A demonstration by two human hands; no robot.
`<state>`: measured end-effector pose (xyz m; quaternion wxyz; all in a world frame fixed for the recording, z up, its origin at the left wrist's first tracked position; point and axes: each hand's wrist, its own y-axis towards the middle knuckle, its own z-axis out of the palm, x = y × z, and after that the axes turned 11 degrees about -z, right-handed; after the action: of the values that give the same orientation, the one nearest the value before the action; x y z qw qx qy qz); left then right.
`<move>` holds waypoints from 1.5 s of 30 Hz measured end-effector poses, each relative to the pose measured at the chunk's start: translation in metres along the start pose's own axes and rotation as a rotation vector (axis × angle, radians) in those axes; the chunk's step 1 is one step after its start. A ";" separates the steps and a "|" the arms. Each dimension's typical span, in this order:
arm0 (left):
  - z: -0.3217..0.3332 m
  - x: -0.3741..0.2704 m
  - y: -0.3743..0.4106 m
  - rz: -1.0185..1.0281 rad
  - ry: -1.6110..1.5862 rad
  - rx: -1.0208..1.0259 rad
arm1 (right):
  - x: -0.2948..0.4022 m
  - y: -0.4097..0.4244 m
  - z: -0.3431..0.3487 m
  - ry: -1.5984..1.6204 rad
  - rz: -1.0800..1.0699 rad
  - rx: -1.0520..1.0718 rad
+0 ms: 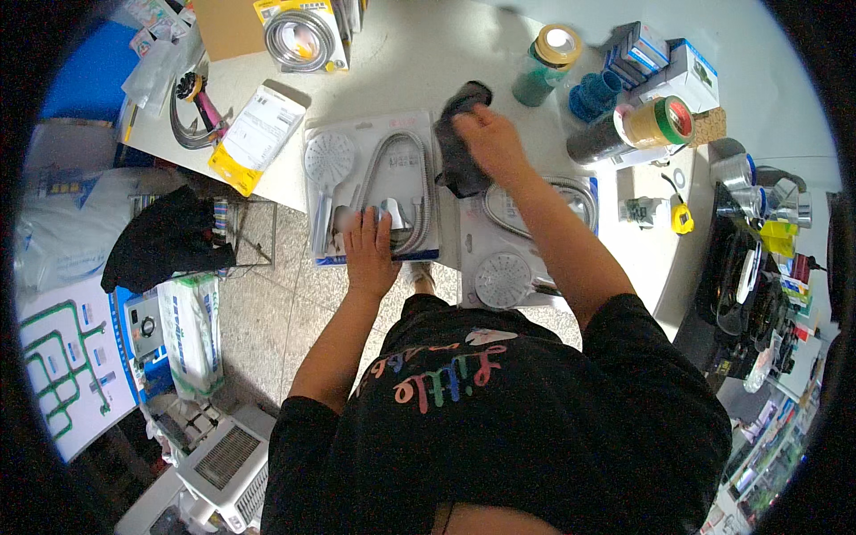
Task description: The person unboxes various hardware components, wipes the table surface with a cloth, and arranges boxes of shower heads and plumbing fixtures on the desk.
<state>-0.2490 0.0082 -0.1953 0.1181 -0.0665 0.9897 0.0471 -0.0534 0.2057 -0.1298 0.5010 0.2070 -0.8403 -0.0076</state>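
My left hand (369,257) lies with spread fingers on the lower edge of a shower set in a clear blister pack (334,200), which shows a round shower head, a coiled metal hose and a bracket. My right hand (491,144), slightly blurred, grips a dark grey cloth (461,170) just right of that pack. Under my right forearm is a second packed shower set (503,279), its shower head towards my body and its hose farther away, partly hidden by the arm.
Packed metal hoses (299,40) and a white-and-yellow package (257,137) are at the back left. To the right stand a jar topped with a tape roll (557,45), blue plastic rings (595,93), more tape rolls (659,122), small boxes (682,77) and a yellow tape measure (682,219).
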 end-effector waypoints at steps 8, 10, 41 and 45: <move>-0.006 0.001 0.002 0.046 0.054 0.011 | 0.000 -0.076 0.053 -0.474 -0.495 0.658; -0.012 -0.001 0.000 -0.010 0.004 0.071 | -0.006 -0.038 0.025 -0.563 -0.337 0.620; -0.205 0.005 0.053 -0.368 -1.999 0.119 | 0.233 0.051 0.043 -0.335 -0.729 0.071; -0.214 -0.027 0.064 -0.435 -2.021 0.034 | 0.166 0.134 0.033 0.120 -0.645 -0.209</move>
<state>-0.2811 0.0512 0.0236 0.9011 -0.1716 0.3957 0.0445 -0.1947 0.2625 0.0222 0.5396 0.4098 -0.6954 -0.2394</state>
